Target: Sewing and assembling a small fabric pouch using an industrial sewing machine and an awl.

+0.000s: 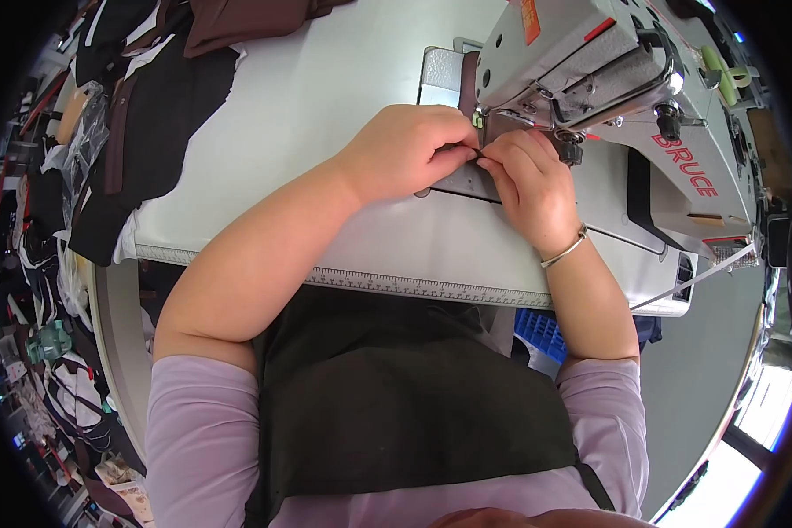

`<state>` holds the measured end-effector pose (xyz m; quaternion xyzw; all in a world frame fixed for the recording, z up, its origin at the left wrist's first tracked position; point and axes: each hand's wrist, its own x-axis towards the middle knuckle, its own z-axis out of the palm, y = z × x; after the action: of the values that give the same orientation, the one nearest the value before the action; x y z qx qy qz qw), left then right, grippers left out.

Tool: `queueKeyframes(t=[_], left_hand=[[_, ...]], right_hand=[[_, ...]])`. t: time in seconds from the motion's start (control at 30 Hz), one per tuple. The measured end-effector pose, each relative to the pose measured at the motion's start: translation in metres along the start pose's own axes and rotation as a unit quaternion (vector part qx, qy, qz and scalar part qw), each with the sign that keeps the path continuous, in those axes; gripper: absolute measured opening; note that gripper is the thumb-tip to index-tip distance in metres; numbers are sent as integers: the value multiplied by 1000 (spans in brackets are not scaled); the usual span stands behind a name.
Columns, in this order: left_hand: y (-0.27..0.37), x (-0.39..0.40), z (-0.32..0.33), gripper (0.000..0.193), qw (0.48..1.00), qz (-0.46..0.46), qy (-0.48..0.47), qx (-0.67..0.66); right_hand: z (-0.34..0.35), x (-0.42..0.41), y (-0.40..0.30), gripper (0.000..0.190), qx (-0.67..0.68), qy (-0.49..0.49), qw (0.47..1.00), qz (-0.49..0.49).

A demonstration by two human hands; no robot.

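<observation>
An industrial sewing machine (666,119) of the Bruce make stands at the right of its white table. In front of its needle area, my left hand (419,152) and my right hand (534,181) meet fingertip to fingertip. Both pinch a small piece of dark fabric (478,154), mostly covered by the fingers. A brown fabric strip (468,82) runs beside the presser foot area, over the metal plate (441,72). Whether it joins the pinched piece is hidden. My right wrist wears a metal bangle (564,251).
Black garment pieces (165,119) lie on the table's left, with folded brown fabric (251,23) behind them. A measuring tape (402,282) lines the front edge. A blue plastic basket (541,333) sits below the table. A white band (699,277) slants down at the right.
</observation>
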<state>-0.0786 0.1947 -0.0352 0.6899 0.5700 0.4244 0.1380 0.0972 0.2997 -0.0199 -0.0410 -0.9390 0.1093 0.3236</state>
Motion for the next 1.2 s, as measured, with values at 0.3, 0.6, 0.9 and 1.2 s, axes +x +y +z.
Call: queueKeyframes(t=[0.3, 0.6, 0.9, 1.2], left_hand=[[-3, -7, -8, 4, 986, 113, -62, 109], [-3, -16, -16, 7, 999, 11, -43, -5], [15, -11, 6, 14, 992, -6, -11, 128], [23, -15, 3, 31, 969, -1, -37, 243]], right_hand=[[-1, -3, -2, 19, -5, -66, 988, -139], [-8, -12, 4, 24, 28, -117, 988, -102], [-15, -13, 3, 24, 28, -141, 988, -59], [-21, -15, 1, 27, 49, -148, 988, -6]])
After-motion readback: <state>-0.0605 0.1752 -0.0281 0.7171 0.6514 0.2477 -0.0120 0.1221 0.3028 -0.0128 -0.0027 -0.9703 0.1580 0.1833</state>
